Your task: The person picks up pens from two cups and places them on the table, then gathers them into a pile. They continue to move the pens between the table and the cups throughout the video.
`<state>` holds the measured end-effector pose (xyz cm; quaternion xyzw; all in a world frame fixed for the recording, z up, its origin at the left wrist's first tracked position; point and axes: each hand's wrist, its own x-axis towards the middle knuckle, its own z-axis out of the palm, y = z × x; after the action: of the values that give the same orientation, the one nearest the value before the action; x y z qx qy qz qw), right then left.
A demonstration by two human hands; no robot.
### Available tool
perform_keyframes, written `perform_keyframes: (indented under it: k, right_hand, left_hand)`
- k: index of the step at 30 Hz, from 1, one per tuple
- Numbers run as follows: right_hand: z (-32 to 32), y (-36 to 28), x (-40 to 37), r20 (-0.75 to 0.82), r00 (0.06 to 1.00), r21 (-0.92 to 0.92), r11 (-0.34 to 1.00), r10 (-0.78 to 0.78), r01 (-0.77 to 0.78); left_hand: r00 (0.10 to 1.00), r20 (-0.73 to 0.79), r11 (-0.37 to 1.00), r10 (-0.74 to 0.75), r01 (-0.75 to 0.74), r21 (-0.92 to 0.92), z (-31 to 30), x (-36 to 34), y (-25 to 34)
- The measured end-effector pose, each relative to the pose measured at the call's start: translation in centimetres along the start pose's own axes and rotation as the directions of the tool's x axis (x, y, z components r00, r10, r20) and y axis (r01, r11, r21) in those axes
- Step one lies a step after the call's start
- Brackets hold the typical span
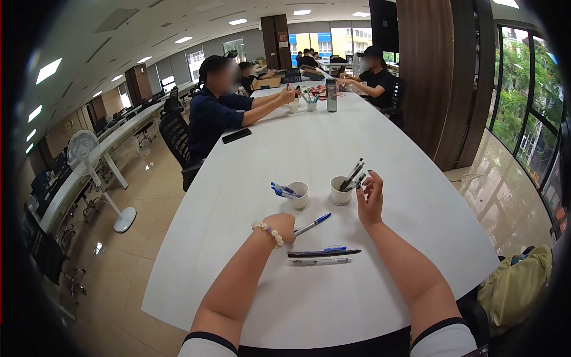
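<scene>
On the white table [250, 178], head view: R hand [370, 199] pinches a dark pen [358, 180] at the rim of the R cup [340, 195], other dark pens inside. L hand [279, 227] is closed on a blue pen [313, 224], resting near the L cup [300, 197], which holds blue ones. Spare pens [321, 257] lie just in front. Imo: lower the pen steeply, don't nudge the cup, keep colours separate.

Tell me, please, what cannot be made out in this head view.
Head view:
Left hand grip on the blue pen: hidden behind the fist.
Whether the right hand grips a pen at the right cup: fingers overlap the pens.
Print on the dark table pen: too small.
</scene>
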<state>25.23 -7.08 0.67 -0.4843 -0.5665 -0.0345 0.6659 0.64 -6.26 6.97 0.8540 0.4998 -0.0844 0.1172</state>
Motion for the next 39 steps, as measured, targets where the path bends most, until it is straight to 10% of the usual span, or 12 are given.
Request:
perform_keyframes:
  k: [8, 22, 28, 33, 39]
  right_hand:
    - [0.0, 0.0, 0.1, 0.009, 0.999, 0.019, 0.999, 0.036, -0.036]
    - [0.0, 0.2, 0.0, 0.016, 0.999, 0.023, 0.999, 0.048, -0.048]
    - [0.0, 0.4, -0.1, 0.02, 0.997, 0.047, 0.996, 0.076, -0.077]
    - [0.0, 0.1, 0.1, 0.019, 0.996, 0.044, 0.995, 0.087, -0.088]
    - [0.1, 0.4, 0.0, 0.016, 0.996, 0.052, 0.995, 0.088, -0.089]
  left_hand:
    - [0.946, -0.292, 0.937, 0.144, -0.225, -0.267, -1.5, -0.6, 0.7]
    - [0.989, -0.08, 0.992, 0.124, -0.123, 0.021, 2.1, 0.0, 3.8]
    - [0.935, -0.324, 0.985, 0.143, -0.167, -0.045, -0.3, -0.7, 2.3]
    - [0.681, -0.73, 0.878, 0.047, -0.376, -0.295, -4.3, -2.4, 2.1]
    - [0.304, -0.952, 0.956, 0.027, -0.286, -0.064, -4.2, -1.1, 0.4]
